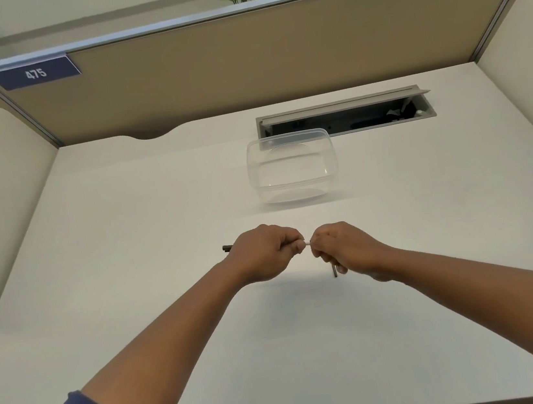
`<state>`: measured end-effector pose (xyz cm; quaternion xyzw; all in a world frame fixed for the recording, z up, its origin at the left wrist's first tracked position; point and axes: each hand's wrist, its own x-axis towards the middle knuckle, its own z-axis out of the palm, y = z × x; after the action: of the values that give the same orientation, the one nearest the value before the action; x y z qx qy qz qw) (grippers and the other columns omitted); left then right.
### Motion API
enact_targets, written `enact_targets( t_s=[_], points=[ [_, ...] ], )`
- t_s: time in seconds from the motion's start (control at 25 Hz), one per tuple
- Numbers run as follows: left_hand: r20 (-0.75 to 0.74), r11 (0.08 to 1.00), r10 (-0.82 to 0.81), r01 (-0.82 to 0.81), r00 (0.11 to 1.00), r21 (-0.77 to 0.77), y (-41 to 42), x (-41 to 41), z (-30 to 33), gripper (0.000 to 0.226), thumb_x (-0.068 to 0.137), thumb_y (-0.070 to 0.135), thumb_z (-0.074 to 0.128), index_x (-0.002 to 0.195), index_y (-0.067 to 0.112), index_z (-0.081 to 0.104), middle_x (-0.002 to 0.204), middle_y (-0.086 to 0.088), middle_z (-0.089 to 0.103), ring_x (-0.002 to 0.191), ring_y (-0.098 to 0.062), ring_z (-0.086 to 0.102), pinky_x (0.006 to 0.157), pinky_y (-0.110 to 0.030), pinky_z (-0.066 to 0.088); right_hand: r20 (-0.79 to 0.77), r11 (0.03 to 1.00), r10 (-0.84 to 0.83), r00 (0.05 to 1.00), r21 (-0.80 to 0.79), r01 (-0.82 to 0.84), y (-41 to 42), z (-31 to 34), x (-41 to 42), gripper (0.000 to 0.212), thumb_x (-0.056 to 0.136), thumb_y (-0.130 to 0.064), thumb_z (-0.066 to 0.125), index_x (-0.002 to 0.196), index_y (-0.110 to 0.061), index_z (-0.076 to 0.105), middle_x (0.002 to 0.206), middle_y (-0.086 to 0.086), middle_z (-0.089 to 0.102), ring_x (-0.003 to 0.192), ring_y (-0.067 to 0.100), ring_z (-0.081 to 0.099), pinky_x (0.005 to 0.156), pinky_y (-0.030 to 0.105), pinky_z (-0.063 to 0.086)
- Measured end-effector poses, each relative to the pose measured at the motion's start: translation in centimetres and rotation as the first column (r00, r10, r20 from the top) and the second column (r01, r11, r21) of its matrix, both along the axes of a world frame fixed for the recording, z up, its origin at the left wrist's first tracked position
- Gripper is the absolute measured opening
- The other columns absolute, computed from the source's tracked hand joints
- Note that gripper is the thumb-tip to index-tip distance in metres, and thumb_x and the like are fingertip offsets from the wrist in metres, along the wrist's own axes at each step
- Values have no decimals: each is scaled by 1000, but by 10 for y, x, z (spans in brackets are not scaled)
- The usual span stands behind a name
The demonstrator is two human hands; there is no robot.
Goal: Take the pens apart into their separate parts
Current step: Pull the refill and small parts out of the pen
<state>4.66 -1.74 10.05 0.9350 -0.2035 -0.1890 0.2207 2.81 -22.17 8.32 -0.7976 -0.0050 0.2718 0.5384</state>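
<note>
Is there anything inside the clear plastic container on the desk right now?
No, the clear plastic container on the desk looks empty; only its see-through walls and base show.

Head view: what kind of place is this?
Likely an office cubicle: tan partition around a white desk, numbered tag "475" on the rail, and a cable hatch set in the desktop.
</note>
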Motion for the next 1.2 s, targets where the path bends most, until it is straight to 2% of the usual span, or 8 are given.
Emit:
enact_targets(
  t_s=[0.08,0.2,0.4,0.56,0.8,0.92,1.04,1.2],
  points=[
    [141,998,-61,65,988,-26,4,-4,-3,23,101,45,45,85,34,57,66,13,56,70,-11,52,60,-31,44,-255,979,-32,967,185,81,-4,2,-2,28,94,-29,52,75,-13,67,66,-1,55,57,14,44,50,27,39],
    [322,987,-139,158,936,-34,4,-7,-7,21,102,38,48,88,30,62,69,10,57,69,-14,52,59,-34,47,-475,946,5,880,288,150,-8,10,1,27,97,-25,52,79,-11,67,69,4,55,56,14,43,46,24,35],
    [553,956,-203,286,808,-67,3,-6,0,20,99,29,54,92,20,71,66,6,56,60,-21,51,49,-29,37,-585,891,202,785,443,100,-15,26,3,23,94,-26,50,77,-13,61,68,1,43,55,13,29,41,20,26],
    [473,958,-208,275,856,-77,1,-2,14,21,99,32,50,94,23,69,71,8,60,67,-18,55,54,-32,45,-387,913,176,905,407,-3,-14,31,-2,21,90,-23,47,69,-18,48,66,-2,29,55,16,19,43,22,22],
    [39,981,-180,182,983,-71,-3,6,38,17,100,40,50,91,37,64,81,22,65,79,-3,55,73,-30,47,50,968,195,980,150,-200,-14,35,-13,38,99,-24,40,62,-25,43,60,-10,36,53,11,27,48,22,30],
    [-150,980,-194,187,969,-63,-4,14,51,22,100,38,52,81,37,63,77,33,61,76,6,54,68,-25,41,225,963,259,939,10,-268,-16,36,-13,35,100,-26,39,65,-22,40,57,-16,37,50,5,32,47,15,33],
    [-282,971,-227,196,932,-137,-4,20,57,25,101,31,55,79,27,66,65,22,57,60,0,46,61,-20,39,373,939,345,861,-145,-313,-15,36,-12,36,99,-30,38,67,-15,39,55,-13,38,51,6,35,49,14,36],
    [-457,958,-237,128,857,-257,0,22,55,25,98,29,57,76,22,68,69,11,55,68,-9,43,66,-23,37,563,827,561,608,-411,-383,-15,33,-7,32,99,-27,35,69,-16,38,61,-6,42,60,14,38,56,31,35]
  ],
)
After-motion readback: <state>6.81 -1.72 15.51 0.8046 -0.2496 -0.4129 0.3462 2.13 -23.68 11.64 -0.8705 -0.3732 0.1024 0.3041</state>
